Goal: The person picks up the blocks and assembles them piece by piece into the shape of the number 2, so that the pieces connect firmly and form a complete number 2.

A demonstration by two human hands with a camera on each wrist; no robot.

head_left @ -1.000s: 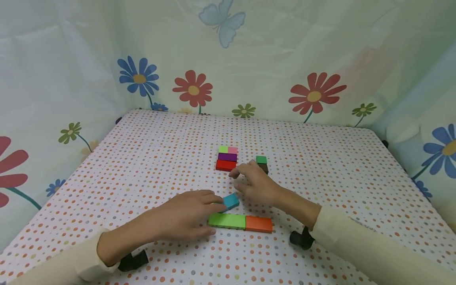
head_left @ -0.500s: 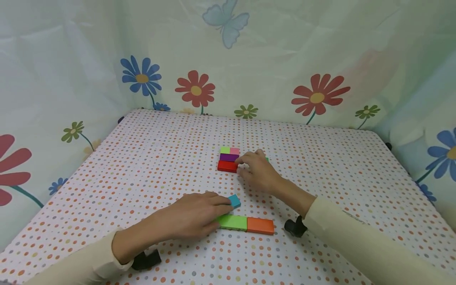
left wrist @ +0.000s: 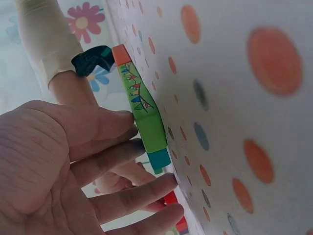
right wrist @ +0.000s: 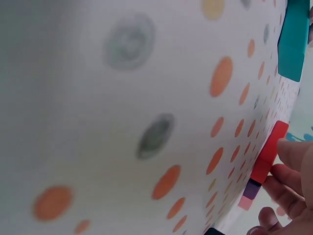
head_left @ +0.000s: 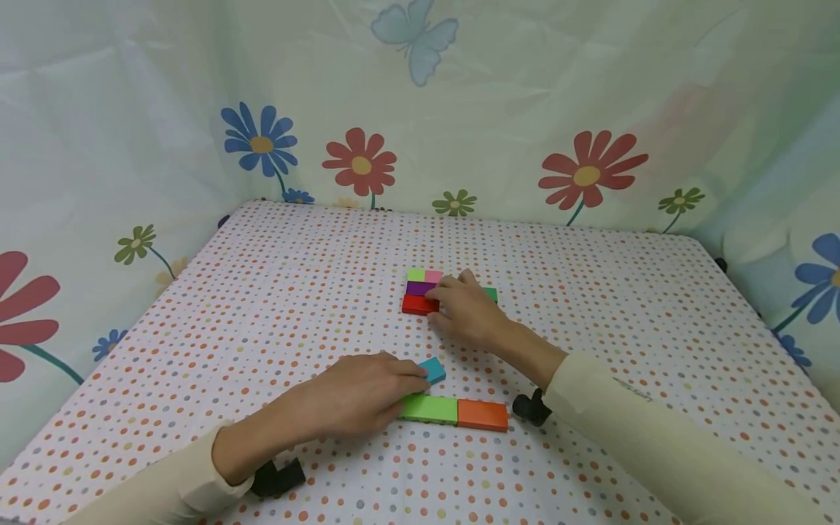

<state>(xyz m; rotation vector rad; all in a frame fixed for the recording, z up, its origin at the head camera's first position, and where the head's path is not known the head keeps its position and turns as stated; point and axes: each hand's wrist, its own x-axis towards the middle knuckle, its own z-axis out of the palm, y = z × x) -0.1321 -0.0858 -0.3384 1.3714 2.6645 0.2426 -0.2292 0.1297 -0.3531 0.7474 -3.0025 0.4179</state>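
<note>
While right hand (head_left: 462,310) touches red block (head_left: 416,305), green block (head_left: 491,294) lies behind.

A teal block (head_left: 432,370) lies flat just beyond a green block (head_left: 429,408); a red block (head_left: 417,305) lies farther off.

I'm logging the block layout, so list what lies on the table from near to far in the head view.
Orange block and light green block side by side → teal block at the left hand fingertips → red block → purple block → lime block and pink block.
</note>
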